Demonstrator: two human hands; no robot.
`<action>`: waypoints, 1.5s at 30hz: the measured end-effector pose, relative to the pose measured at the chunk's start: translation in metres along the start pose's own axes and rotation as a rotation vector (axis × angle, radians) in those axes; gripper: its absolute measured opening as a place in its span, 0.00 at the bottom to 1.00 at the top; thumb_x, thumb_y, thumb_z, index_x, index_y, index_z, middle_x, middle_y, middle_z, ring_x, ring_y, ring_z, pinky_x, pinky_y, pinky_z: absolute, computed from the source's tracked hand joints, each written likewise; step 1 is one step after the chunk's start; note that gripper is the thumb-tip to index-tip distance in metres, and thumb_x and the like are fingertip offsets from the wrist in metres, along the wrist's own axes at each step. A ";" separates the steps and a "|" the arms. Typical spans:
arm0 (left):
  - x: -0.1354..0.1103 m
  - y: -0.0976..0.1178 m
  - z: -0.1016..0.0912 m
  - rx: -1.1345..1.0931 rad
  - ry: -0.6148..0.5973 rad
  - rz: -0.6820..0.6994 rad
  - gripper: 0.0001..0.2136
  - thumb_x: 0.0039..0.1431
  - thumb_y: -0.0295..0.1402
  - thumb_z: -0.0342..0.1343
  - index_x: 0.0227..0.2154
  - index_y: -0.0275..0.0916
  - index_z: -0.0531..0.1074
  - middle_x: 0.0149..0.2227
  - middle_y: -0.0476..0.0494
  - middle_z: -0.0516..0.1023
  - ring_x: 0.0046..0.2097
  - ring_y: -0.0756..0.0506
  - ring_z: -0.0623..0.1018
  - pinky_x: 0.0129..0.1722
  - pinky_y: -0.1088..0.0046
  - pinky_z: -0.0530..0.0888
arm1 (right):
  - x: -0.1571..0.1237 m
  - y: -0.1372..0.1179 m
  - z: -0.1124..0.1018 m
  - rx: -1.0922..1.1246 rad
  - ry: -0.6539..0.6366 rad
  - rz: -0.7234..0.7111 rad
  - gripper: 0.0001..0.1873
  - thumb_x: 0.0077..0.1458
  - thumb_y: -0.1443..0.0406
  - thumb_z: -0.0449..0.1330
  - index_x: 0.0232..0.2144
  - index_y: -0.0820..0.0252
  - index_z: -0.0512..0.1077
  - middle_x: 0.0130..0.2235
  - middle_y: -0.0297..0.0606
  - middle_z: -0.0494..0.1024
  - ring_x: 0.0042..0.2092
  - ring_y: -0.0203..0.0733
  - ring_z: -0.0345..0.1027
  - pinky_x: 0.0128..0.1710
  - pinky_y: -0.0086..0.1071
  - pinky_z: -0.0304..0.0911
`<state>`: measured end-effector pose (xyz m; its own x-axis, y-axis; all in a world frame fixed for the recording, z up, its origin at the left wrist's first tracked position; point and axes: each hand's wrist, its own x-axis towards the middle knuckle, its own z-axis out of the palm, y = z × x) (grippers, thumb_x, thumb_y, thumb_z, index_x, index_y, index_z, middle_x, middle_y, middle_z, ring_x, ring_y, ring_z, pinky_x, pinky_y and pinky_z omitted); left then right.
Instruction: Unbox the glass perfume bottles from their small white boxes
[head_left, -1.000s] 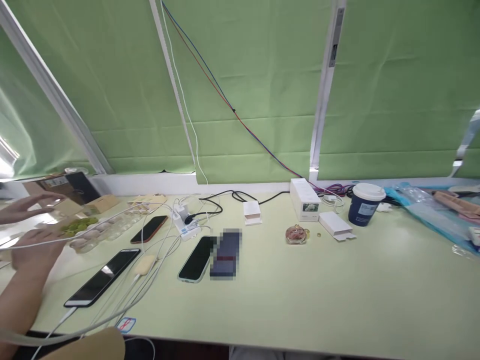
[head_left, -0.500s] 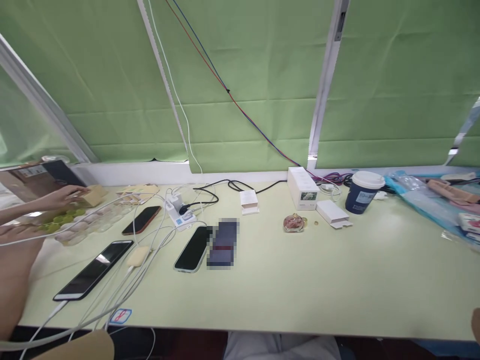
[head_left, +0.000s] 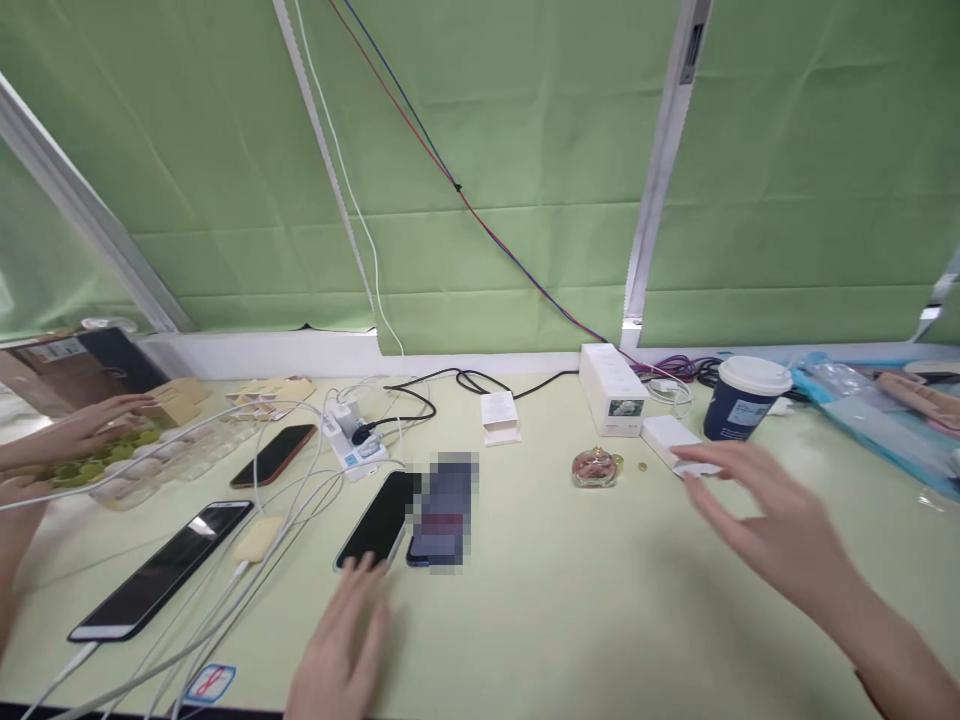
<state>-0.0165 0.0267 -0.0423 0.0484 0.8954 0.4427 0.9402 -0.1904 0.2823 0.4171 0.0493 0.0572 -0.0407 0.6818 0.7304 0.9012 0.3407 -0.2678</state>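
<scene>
My left hand (head_left: 343, 640) is open at the front edge of the table, its fingertips at the lower end of a black-screened phone (head_left: 381, 520). To the right of that phone lies a second one, its screen pixelated (head_left: 442, 510). My right hand (head_left: 780, 530) is open, thumb and fingers apart, beside a small white open box (head_left: 667, 440) lying on its side. I cannot tell if the fingers touch it. Left of that box are a pink glass perfume bottle (head_left: 595, 469), a gold ring-shaped piece (head_left: 618, 463) and a tiny gold piece (head_left: 643, 467).
A tall white box (head_left: 611, 390), a small white box (head_left: 499, 415) and a lidded paper cup (head_left: 742, 400) stand toward the back. At left are cables, a power strip (head_left: 352, 440) and phones (head_left: 165, 570). Another person's hands (head_left: 82, 430) are over an egg tray (head_left: 142, 470).
Both my hands have come into view over the table, the left near the phones and the right beside the small open box. The other person's hand shifted slightly.
</scene>
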 end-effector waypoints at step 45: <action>0.236 0.138 0.132 0.193 -0.495 0.203 0.24 0.57 0.40 0.51 0.55 0.35 0.60 0.59 0.37 0.55 0.62 0.37 0.52 0.55 0.50 0.57 | -0.003 0.117 0.107 0.104 0.105 0.508 0.24 0.47 0.57 0.47 0.40 0.64 0.73 0.42 0.42 0.70 0.45 0.46 0.62 0.46 0.41 0.56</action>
<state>0.1694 0.2648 -0.0117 0.3431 0.9393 0.0073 0.9379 -0.3430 0.0516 0.4762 0.1563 -0.0441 0.4386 0.7110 0.5496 0.7480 0.0502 -0.6619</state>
